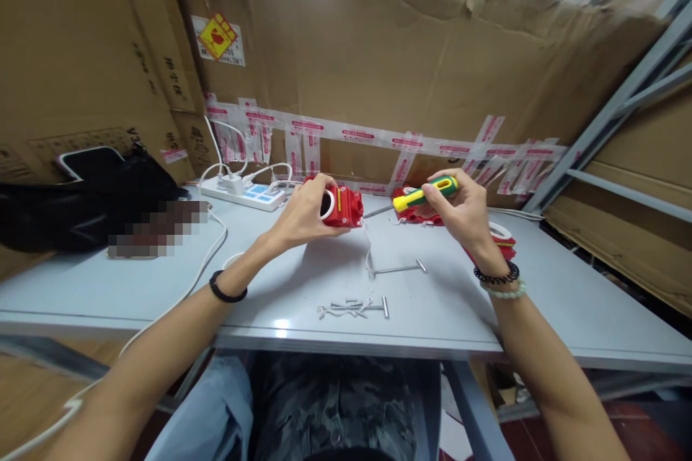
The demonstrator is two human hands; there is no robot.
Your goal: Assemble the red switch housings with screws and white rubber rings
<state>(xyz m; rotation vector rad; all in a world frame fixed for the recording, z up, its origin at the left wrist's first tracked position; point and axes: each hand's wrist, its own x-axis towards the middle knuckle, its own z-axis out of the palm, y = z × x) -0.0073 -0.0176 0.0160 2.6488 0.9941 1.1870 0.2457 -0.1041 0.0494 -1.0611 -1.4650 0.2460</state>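
My left hand (307,215) is wrapped round a red plastic housing (346,207) with a white ring on its face, held just above the table. Closed on a green and yellow screwdriver (424,194) is my right hand (463,210). The screwdriver's shaft points left, its tip close to the right end of the housing; I cannot tell whether it touches. A white cord hangs from that end towards a metal T-shaped rod (398,269) on the table. Behind the screwdriver lies a second red housing (403,202), and another red housing (507,248) is partly hidden by my right wrist.
Several small metal pieces and another T-shaped rod (373,307) lie near the table's front edge. A white power strip (243,191) with plugged-in cables stands at the back left. A black bag (91,202) is at the left. Cardboard (351,50) walls the back; metal shelving (610,112) rises right.
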